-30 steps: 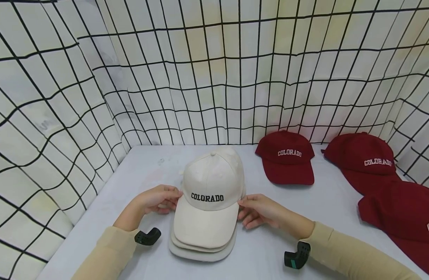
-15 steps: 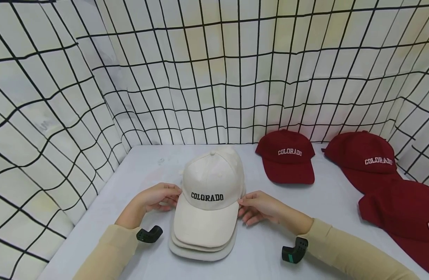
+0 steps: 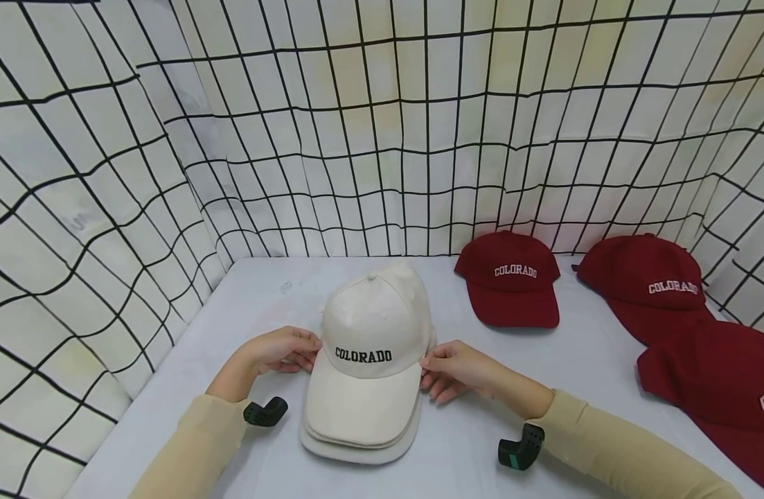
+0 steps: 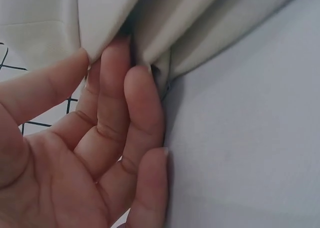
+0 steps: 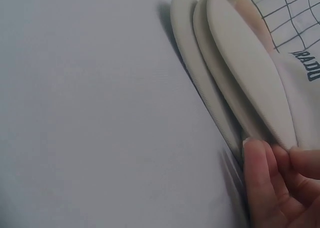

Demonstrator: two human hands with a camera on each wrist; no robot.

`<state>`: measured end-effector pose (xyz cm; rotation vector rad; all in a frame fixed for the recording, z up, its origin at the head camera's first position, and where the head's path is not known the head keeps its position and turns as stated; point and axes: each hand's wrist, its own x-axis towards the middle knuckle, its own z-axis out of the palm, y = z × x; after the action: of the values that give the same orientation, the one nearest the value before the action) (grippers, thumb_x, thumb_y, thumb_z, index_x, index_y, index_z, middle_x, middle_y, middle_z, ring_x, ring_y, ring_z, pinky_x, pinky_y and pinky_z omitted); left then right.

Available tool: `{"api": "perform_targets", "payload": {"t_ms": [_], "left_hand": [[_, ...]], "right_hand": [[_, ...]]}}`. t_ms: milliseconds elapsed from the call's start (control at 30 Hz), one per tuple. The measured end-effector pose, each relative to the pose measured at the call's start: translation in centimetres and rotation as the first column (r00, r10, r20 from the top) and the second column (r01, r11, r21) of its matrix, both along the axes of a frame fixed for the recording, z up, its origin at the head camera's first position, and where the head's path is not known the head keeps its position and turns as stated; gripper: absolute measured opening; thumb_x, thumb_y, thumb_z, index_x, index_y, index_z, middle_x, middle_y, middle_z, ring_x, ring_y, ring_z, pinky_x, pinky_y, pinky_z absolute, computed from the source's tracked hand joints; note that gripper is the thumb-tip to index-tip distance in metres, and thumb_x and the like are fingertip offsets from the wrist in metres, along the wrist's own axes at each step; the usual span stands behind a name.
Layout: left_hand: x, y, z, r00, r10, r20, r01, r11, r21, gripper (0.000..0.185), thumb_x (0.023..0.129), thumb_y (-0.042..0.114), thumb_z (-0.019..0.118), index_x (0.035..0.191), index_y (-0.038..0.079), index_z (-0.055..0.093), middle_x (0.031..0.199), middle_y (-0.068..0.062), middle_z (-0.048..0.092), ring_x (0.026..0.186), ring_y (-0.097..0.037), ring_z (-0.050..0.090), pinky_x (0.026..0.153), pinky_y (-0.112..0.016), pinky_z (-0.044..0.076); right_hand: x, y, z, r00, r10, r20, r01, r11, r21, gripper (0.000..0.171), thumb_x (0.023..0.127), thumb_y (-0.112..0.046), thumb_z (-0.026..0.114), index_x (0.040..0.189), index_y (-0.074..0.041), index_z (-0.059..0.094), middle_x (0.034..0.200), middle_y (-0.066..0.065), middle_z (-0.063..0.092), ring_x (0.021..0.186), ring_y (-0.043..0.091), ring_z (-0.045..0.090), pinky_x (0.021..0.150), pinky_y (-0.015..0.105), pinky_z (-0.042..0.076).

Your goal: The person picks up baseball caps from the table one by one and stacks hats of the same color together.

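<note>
A stack of cream baseball caps (image 3: 363,405) stands on the white table, their brims layered toward me. The top one reads COLORADO in black. At the left side of the top cap, where brim meets crown, my left hand (image 3: 287,350) pinches the edge between thumb and fingers. My right hand (image 3: 459,371) pinches the opposite edge. Three brims (image 5: 250,77) show one above another in the right wrist view, with my right fingertips against their corner. In the left wrist view, fingertips of my left hand (image 4: 112,128) reach in among the layered cap edges.
Three dark red COLORADO caps lie to the right: one (image 3: 509,281) at the back, another (image 3: 646,284) farther right, and a third (image 3: 718,395) near the right edge. Walls with a black grid (image 3: 382,138) enclose the back and sides of the white table (image 3: 257,298).
The top cream cap has shifted slightly left and toward me, between both hands. My right hand has moved a little left with it. The red caps stay where they were.
</note>
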<state>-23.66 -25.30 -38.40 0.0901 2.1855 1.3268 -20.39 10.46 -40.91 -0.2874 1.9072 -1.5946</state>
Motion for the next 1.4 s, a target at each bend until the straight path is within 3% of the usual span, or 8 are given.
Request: {"api": "perform_targets", "payload": {"t_ms": [467,967,1400], "left_hand": [[0.0,-0.5,0.3,0.996,-0.087,0.010,0.087,0.995,-0.039,0.023,0.103,0.024,0.059,0.084,0.013,0.065,0.075,0.002,0.066,0.072,-0.009,0.063,0.067,-0.027,0.044],[0.2,-0.5,0.4,0.993,-0.120,0.011,0.121,0.992,-0.040,0.021,0.104,0.019,0.058,0.086,0.012,0.065,0.073,0.003,0.064,0.067,-0.008,0.061,0.060,-0.022,0.041],[0.4,-0.5,1.1,0.997,-0.068,-0.030,0.066,0.996,-0.056,0.019,0.103,0.021,0.058,0.090,0.009,0.065,0.082,-0.001,0.067,0.079,-0.015,0.065,0.069,-0.032,0.050]], "right_hand": [[-0.7,-0.2,0.0,0.999,0.031,-0.041,-0.030,0.999,0.041,0.023,0.105,-0.014,0.058,0.093,0.003,0.068,0.080,0.007,0.068,0.065,0.014,0.067,0.063,0.030,0.060],[-1.3,-0.2,-0.3,0.999,0.043,-0.016,-0.043,0.998,0.041,0.022,0.105,-0.014,0.057,0.093,0.001,0.068,0.078,0.008,0.068,0.065,0.015,0.068,0.063,0.030,0.060],[-1.0,0.3,-0.2,1.000,-0.005,0.005,0.005,1.000,0.024,0.020,0.103,-0.017,0.063,0.098,0.001,0.069,0.080,0.009,0.069,0.065,0.015,0.068,0.064,0.030,0.060]]}}
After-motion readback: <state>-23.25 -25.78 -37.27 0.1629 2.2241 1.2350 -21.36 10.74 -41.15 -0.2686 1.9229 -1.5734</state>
